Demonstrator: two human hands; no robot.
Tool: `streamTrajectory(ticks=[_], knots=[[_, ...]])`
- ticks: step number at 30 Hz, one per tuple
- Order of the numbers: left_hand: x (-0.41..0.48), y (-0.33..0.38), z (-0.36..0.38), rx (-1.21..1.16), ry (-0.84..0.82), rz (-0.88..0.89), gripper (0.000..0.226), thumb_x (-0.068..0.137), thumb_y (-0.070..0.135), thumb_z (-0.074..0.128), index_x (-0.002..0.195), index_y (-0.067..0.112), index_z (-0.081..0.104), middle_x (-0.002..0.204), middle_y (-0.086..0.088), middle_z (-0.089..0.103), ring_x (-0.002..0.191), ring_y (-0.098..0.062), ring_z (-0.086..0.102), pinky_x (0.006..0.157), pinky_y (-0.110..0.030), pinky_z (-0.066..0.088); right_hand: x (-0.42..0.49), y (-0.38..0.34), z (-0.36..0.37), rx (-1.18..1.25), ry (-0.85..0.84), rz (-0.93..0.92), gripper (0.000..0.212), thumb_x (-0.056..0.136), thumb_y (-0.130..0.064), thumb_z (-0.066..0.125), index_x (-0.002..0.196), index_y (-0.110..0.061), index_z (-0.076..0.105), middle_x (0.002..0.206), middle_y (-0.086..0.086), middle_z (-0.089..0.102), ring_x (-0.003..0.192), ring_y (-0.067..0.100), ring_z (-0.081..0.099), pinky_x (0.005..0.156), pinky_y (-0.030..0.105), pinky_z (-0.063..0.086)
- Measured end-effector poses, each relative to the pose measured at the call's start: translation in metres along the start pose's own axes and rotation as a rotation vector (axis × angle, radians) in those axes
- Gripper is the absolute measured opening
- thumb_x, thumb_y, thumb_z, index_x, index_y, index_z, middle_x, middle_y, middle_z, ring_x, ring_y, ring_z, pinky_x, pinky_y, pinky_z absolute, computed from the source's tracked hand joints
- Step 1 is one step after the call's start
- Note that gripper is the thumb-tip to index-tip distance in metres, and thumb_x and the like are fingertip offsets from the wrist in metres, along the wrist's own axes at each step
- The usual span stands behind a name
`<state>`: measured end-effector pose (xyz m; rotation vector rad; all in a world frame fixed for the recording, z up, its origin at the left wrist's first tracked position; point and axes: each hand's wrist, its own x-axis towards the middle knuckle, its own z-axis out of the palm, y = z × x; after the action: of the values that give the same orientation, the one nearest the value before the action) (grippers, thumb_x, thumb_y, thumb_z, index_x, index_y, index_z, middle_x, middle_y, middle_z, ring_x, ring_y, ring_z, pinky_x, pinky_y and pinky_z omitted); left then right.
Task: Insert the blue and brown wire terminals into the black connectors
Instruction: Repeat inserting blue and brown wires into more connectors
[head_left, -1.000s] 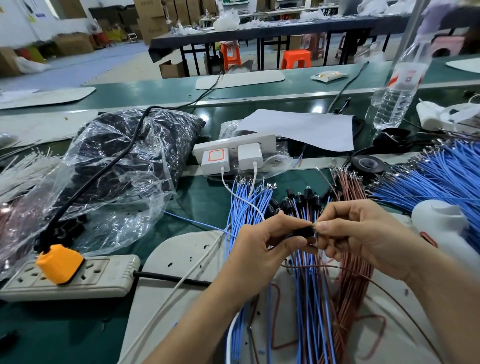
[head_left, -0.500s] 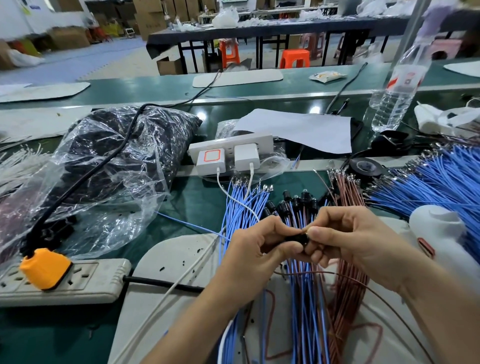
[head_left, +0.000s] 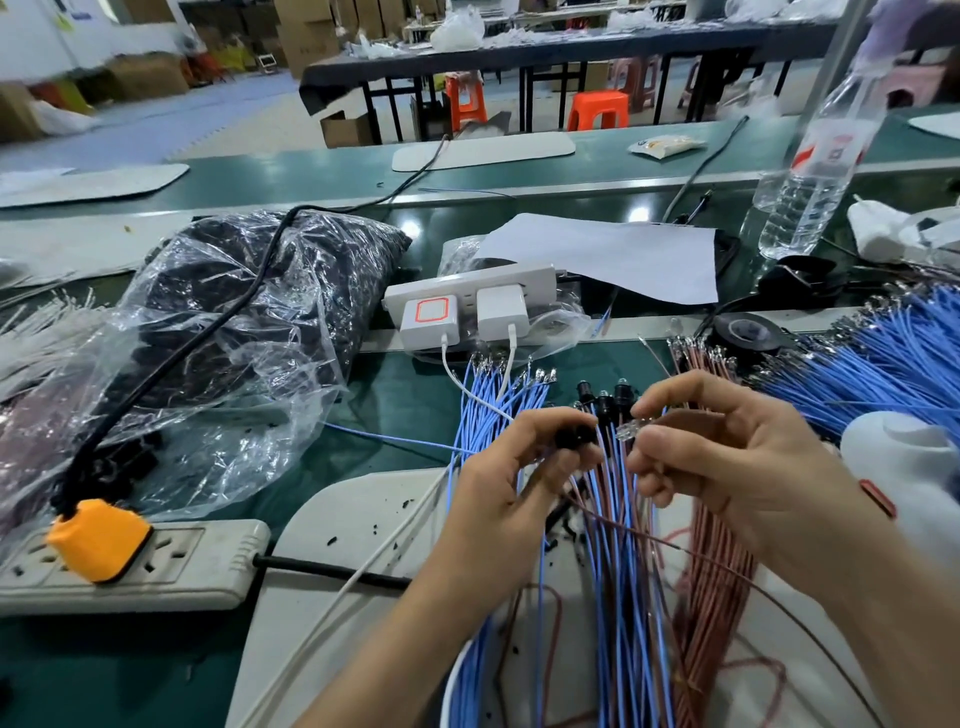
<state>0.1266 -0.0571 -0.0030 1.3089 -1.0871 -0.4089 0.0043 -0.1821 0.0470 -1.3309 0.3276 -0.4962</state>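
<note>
Left hand (head_left: 506, 483): thumb and forefinger pinch a black connector (head_left: 574, 439), other fingers curled under. Right hand (head_left: 727, 457): thumb and forefinger pinch a small clear piece (head_left: 627, 430); whether it is a terminal end I cannot tell. Connector and clear piece are held just apart, facing each other, above the middle of the bench.

A single brown wire (head_left: 727, 569) trails from under the hands toward the near right.

Just beyond the fingertips, a cluster of black connectors (head_left: 605, 402) on wire ends. Below the hands, a bundle of blue wires (head_left: 618, 597) runs near to far; a bundle of brown wires (head_left: 711, 597) lies just right of it. Both lie on a pale mat (head_left: 363, 519).

More blue wires (head_left: 488, 395) with bare metal ends fan out left of the connectors. A large blue wire heap (head_left: 893, 364) at the far right.

- Near left: beige power strip (head_left: 182, 561) with an orange plug (head_left: 98, 538).
- Left: crumpled plastic bag (head_left: 234, 338) of dark parts.
- Far middle: white power strip (head_left: 467, 296) with two chargers, and a paper sheet (head_left: 613, 254).
- Far right: water bottle (head_left: 815, 171), black tape roll (head_left: 748, 332).
</note>
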Motion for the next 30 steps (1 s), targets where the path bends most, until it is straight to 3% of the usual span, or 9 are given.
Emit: streamTrajectory(ticks=[5,9,13,17,20,22,24,28,30], knots=[[0.0,-0.001,0.001,-0.04,-0.033,0.019,0.027,0.093,-0.005,0.046,0.106,0.016,0.056,0.117,0.001,0.066,0.116,-0.017,0.059,0.1,-0.032,0.045,-0.003,0.002,0.009,-0.015,0.014,-0.071,0.014,0.062,-0.023,0.072,0.072,-0.014,0.07,0.062,0.021,0.066,0.048,0.027,0.063,0.046,0.026,0.052],[-0.001,-0.002,0.001,-0.082,-0.046,-0.002,0.027,0.091,-0.005,0.046,0.106,0.014,0.056,0.118,0.0,0.066,0.116,-0.021,0.059,0.101,-0.041,0.046,-0.005,0.006,0.015,-0.032,0.032,-0.126,0.008,0.068,-0.012,0.067,0.072,-0.006,0.064,0.063,0.021,0.066,0.05,0.027,0.062,0.047,0.025,0.052],[-0.001,0.0,0.002,-0.02,-0.036,-0.007,0.028,0.091,-0.001,0.049,0.105,0.022,0.058,0.102,0.01,0.068,0.103,-0.015,0.064,0.093,-0.032,0.049,-0.004,0.008,0.017,-0.039,0.036,-0.128,0.023,0.07,-0.007,0.064,0.079,0.01,0.051,0.061,0.02,0.066,0.048,0.024,0.062,0.046,0.024,0.051],[-0.001,0.0,0.003,0.087,-0.014,-0.003,0.026,0.088,0.003,0.058,0.103,0.025,0.059,0.094,0.01,0.069,0.093,-0.01,0.065,0.085,-0.025,0.05,-0.004,0.009,0.017,-0.178,0.076,-0.169,0.017,0.073,-0.002,0.066,0.077,0.008,0.053,0.061,0.019,0.067,0.047,0.024,0.063,0.046,0.024,0.052],[-0.001,-0.001,0.003,0.178,0.007,0.029,0.026,0.084,0.004,0.065,0.101,0.024,0.063,0.092,0.015,0.07,0.091,-0.004,0.067,0.098,-0.02,0.042,-0.004,0.01,0.013,-0.345,0.112,-0.178,0.012,0.079,0.005,0.067,0.074,0.001,0.057,0.061,0.017,0.067,0.046,0.024,0.062,0.046,0.027,0.053],[-0.001,-0.002,0.003,0.236,0.004,0.055,0.026,0.082,0.008,0.067,0.1,0.028,0.064,0.09,0.021,0.07,0.088,0.0,0.068,0.11,-0.026,0.032,-0.003,0.008,0.009,-0.362,0.108,-0.125,0.012,0.08,0.006,0.067,0.072,0.002,0.058,0.058,0.018,0.066,0.043,0.024,0.06,0.042,0.027,0.05],[-0.002,-0.003,0.004,0.238,-0.014,0.065,0.026,0.08,0.011,0.069,0.099,0.028,0.065,0.09,0.024,0.07,0.086,0.003,0.068,0.113,-0.032,0.031,-0.002,0.006,0.005,-0.32,0.096,-0.039,0.011,0.08,0.008,0.066,0.073,0.006,0.057,0.055,0.02,0.064,0.041,0.025,0.058,0.039,0.026,0.047],[-0.002,-0.003,0.007,0.27,-0.036,0.082,0.024,0.078,0.009,0.069,0.1,0.017,0.067,0.092,0.018,0.071,0.079,0.006,0.068,0.112,-0.013,0.021,-0.002,0.002,0.0,-0.285,0.08,0.066,0.009,0.08,0.009,0.065,0.076,0.009,0.057,0.057,0.024,0.063,0.043,0.028,0.058,0.039,0.026,0.047],[-0.002,-0.002,0.008,0.265,-0.04,0.074,0.024,0.079,0.008,0.07,0.1,0.02,0.066,0.09,0.013,0.072,0.078,0.006,0.068,0.111,-0.01,0.018,-0.003,0.001,0.0,-0.281,0.072,0.083,0.009,0.08,0.009,0.064,0.075,0.009,0.057,0.057,0.025,0.063,0.043,0.028,0.058,0.039,0.026,0.047]])
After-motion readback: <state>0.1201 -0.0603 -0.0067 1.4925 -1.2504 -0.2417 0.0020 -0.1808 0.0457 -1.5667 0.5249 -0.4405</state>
